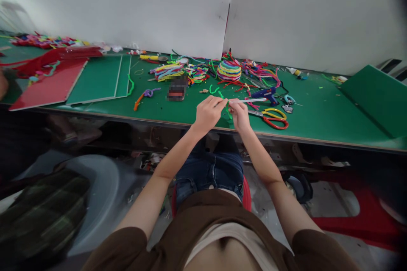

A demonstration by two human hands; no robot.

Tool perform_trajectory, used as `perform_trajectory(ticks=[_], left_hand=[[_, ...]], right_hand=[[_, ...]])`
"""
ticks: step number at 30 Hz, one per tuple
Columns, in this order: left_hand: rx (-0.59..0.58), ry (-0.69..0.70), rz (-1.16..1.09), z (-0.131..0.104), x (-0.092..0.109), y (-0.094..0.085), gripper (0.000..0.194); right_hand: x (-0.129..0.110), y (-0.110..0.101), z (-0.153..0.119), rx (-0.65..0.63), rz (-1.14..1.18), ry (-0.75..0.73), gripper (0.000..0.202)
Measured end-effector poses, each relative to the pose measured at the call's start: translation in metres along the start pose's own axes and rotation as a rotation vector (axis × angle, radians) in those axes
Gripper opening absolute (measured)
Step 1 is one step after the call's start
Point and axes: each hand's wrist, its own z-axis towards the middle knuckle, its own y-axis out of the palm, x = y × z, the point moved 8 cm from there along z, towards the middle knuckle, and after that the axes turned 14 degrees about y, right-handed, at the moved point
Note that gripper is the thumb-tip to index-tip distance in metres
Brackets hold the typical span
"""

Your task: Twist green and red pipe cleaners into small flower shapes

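My left hand (208, 112) and my right hand (240, 114) meet close together just above the front of the green table, fingertips pinched. Between them runs a fuzzy green pipe cleaner (220, 94), its curled ends showing above and below the fingers. A thin white stick (256, 100) sticks out to the right from my right hand; how it meets the pipe cleaner is hidden by the fingers. Right beside my right hand lie scissors (275, 123) with one yellow and one red handle. Behind them is a blue glue gun (265, 94).
Bundles of coloured pipe cleaners (168, 70) and a striped ball (229, 70) stand at the back. A dark blurred object (177, 89) and an orange-purple piece (143, 98) lie to the left. Green boards (95, 78) flank the left side; a white wall (159, 8) rises behind.
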Motion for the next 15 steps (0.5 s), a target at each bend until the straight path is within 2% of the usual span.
perform_trajectory(ticks=[5,10,15], left_hand=[[-0.013,0.054,-0.019,-0.002,0.003,0.004,0.023],[-0.115,-0.014,-0.175,-0.008,-0.002,0.017,0.028],[-0.153,-0.056,-0.226,-0.014,-0.006,0.027,0.029]], right_hand=[[0.000,0.002,-0.003,0.111,0.048,0.022,0.018],[0.002,0.005,-0.006,0.201,0.064,-0.005,0.023],[0.013,0.002,0.002,0.275,0.029,0.024,0.031]])
